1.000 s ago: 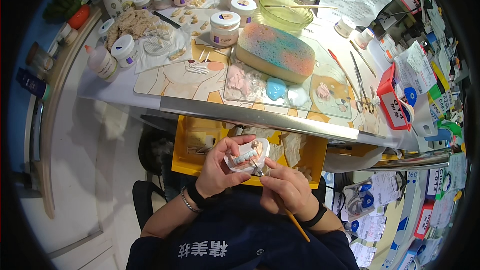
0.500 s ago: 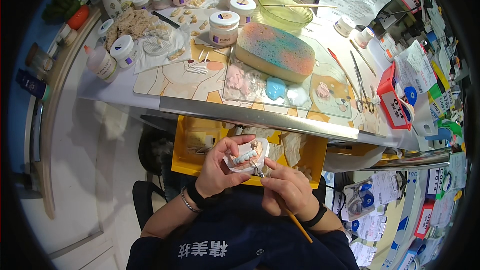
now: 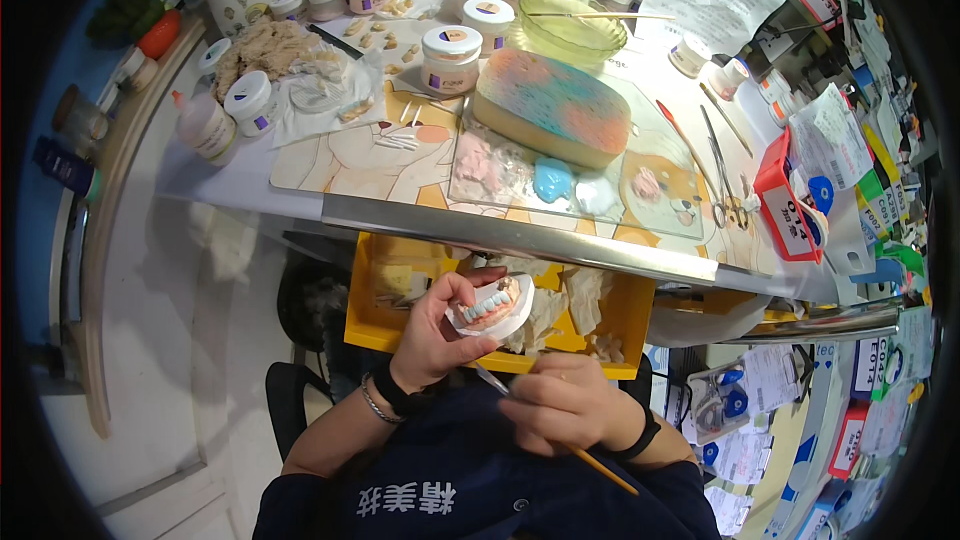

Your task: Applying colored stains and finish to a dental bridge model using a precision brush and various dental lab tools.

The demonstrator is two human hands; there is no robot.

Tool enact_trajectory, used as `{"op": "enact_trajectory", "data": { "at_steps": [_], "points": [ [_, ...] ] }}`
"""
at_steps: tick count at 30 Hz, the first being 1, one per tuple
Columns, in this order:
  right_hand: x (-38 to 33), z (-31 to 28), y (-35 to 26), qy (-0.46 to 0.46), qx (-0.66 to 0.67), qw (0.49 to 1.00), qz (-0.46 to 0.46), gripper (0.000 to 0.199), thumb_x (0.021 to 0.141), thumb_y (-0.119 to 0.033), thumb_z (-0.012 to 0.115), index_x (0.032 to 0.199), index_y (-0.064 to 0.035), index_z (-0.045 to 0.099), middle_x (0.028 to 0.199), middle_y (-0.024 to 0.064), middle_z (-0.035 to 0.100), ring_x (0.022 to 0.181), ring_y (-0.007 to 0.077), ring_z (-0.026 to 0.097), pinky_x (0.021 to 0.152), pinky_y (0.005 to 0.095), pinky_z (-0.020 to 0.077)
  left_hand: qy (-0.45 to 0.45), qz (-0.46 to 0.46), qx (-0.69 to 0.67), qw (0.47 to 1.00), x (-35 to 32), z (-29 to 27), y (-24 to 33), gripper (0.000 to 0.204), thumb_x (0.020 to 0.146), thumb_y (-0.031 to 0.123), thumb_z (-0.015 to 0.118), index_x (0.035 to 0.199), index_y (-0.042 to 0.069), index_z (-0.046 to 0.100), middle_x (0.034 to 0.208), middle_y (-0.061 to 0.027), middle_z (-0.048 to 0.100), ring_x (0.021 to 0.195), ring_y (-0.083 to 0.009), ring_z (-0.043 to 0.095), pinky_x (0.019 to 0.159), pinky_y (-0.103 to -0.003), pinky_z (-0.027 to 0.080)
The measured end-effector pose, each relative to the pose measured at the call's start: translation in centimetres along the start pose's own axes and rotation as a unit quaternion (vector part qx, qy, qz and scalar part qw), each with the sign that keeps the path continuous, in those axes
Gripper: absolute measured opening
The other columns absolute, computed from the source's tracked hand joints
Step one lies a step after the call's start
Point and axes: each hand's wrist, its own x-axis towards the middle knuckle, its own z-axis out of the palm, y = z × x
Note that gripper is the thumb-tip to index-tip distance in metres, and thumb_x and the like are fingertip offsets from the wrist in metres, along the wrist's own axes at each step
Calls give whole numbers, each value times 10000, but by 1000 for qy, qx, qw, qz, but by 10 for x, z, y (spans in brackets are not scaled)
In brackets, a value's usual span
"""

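Observation:
My left hand is closed round a white plaster dental model, tilted over the drawer. The model carries a pinkish gum area and a row of pale blue-white teeth. Below and to the right of it, my right hand grips a slim brush with an orange-yellow handle. The brush's front end points up and left, close to the base of my left thumb and apart from the teeth. Whether its tip touches my hand I cannot tell.
A yellow drawer with paper scraps sits open under the metal desk edge. On the desk are a glass slab with pink, blue and white pastes, a colourful sponge, a green bowl, lidded jars and scissors.
My right hand has drawn the brush down and away from the model's teeth. In my left hand the model has turned and tilted slightly.

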Motion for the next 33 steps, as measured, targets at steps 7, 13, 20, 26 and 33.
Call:
{"op": "enact_trajectory", "data": {
  "at_steps": [7, 13, 20, 26, 33],
  "points": [
    [-3, 10, 7, 227, -27, 971, 75, 289, 581, 60, 620, 864, 20, 579, 713, 99, 538, 622, 231, 576, 818, 440, 520, -16, -17, -34, 999, -1, -1, 1, 399, 695, 58, 749, 915, 94, 419, 1311, -185, 401, 1198, -194, 418, 1005, -318, 340],
    [-3, 21, 9, 214, -36, 972, 90, 288, 605, 95, 573, 872, -6, 548, 738, 112, 570, 653, 225, 612, 772, 404, 549, -47, -12, -39, 998, 0, 1, 1, 395, 689, 21, 730, 905, 104, 410, 1335, -180, 371, 1219, -213, 402, 1009, -334, 344],
    [-3, 20, 10, 205, -53, 974, 81, 305, 590, 93, 573, 881, 4, 545, 730, 129, 564, 641, 233, 609, 724, 368, 560, -56, 0, -36, 998, 0, -1, 0, 395, 677, -15, 708, 899, 108, 405, 1337, -178, 360, 1231, -225, 390, 1009, -342, 347],
    [-2, 18, 10, 199, -50, 977, 61, 306, 577, 83, 618, 874, 54, 548, 718, 130, 523, 605, 244, 567, 789, 410, 540, -56, -3, -39, 998, 1, 1, 2, 393, 677, -12, 707, 900, 108, 407, 1335, -178, 359, 1228, -222, 391, 1008, -339, 347],
    [-1, 18, 10, 199, -51, 977, 58, 290, 584, 88, 613, 864, 58, 544, 714, 130, 521, 593, 247, 566, 787, 407, 540, -53, -2, -36, 998, 0, 0, 2, 390, 681, -4, 709, 900, 109, 407, 1332, -179, 360, 1225, -220, 392, 1006, -337, 349]
  ]
}}
